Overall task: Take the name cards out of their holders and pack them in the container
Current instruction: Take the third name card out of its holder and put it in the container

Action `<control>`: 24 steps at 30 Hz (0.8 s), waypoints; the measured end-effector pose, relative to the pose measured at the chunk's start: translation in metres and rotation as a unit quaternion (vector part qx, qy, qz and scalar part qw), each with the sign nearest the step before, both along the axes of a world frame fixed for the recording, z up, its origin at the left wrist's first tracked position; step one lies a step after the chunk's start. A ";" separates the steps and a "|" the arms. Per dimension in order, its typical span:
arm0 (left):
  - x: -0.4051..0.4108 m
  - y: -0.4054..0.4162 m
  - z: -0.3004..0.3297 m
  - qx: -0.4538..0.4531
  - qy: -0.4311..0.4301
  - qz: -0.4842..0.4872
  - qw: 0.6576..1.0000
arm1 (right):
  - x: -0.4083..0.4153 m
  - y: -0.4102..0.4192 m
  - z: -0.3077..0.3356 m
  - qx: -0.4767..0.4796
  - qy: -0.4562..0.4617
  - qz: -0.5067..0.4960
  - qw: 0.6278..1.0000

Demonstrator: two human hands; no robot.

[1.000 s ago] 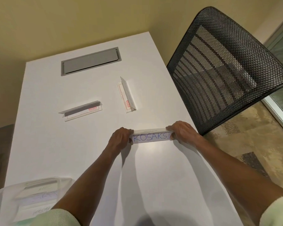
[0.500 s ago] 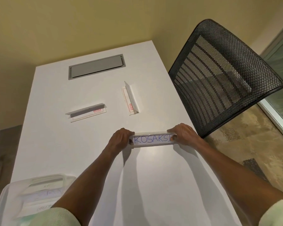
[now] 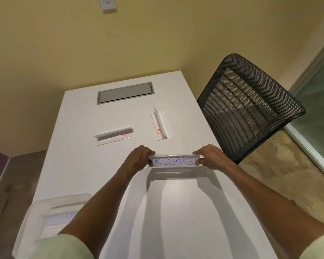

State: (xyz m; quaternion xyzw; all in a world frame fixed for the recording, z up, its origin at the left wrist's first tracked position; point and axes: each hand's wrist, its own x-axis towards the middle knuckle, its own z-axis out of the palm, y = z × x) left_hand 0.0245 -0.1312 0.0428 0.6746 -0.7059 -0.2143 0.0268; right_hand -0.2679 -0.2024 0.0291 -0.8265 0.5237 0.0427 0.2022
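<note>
Gripping a clear acrylic name-card holder (image 3: 176, 161) by its two ends, the left hand (image 3: 138, 158) and right hand (image 3: 211, 157) hold it just above the white rectangular table (image 3: 176, 212), fingers over its top edge and thumbs against its front. Inside it sits a white name card (image 3: 176, 161) lettered "KOSAKSI" in blue, facing the camera. Its shadow falls on the tabletop just below.

Farther back lie two more clear holders: one long empty holder (image 3: 114, 136) to the left and one angled holder (image 3: 158, 126) to the right, well apart from each other. Behind them a grey rectangular cable hatch (image 3: 124, 92) is set into the table. At the near left corner stands a translucent plastic container (image 3: 38, 212) with white cards inside, partly hidden by the left forearm. Beside the table's right edge stands a black mesh-backed chair (image 3: 249, 107).
</note>
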 end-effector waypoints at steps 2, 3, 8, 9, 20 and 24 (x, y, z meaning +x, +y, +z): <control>0.005 0.005 0.010 -0.014 -0.007 0.000 1.000 | 0.005 0.005 0.010 -0.009 -0.003 0.002 1.000; 0.008 0.009 0.015 -0.018 -0.008 0.003 1.000 | 0.008 0.009 0.015 -0.016 -0.004 0.004 1.000; 0.030 0.031 0.038 -0.035 -0.005 0.017 0.999 | 0.030 0.029 0.040 -0.048 -0.009 0.019 0.999; 0.035 0.037 0.042 -0.037 -0.003 0.019 0.999 | 0.034 0.033 0.045 -0.054 -0.010 0.024 0.998; 0.096 0.101 0.075 -0.040 -0.015 0.056 0.998 | 0.096 0.090 0.077 -0.100 -0.027 0.056 0.993; 0.118 0.127 0.079 -0.036 -0.004 0.074 0.997 | 0.120 0.110 0.078 -0.098 -0.030 0.065 0.993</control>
